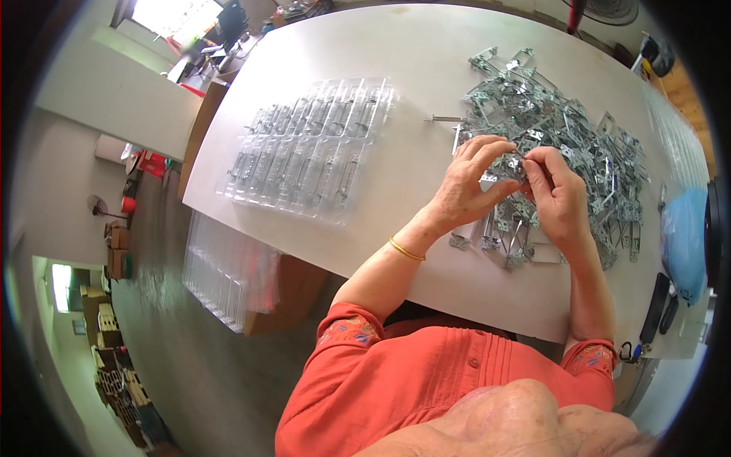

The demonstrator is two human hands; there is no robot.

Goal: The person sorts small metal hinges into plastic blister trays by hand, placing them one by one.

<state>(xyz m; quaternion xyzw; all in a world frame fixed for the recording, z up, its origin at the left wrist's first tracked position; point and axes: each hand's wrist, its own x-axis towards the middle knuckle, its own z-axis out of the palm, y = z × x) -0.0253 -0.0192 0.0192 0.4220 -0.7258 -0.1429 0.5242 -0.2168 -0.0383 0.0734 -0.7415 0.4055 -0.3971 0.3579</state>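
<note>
A heap of metal bracket parts [601,175] spreads over the right side of the white table [426,46]. My left hand [476,181] and my right hand [558,190] meet over the heap's near left edge. Between their fingertips is a small metal part [520,158], pinched from both sides; its exact shape is hard to make out against the heap. To the left lies a clear plastic tray [304,141] with metal parts in its compartments. One loose metal part [445,119] rests just left of the heap.
Stacked clear trays [228,266] stand beside a cardboard box [285,297] below the table's left edge. At the right are a blue plastic bag [685,244], more clear plastic sheets [681,137] and a black tool [655,308] near the table edge.
</note>
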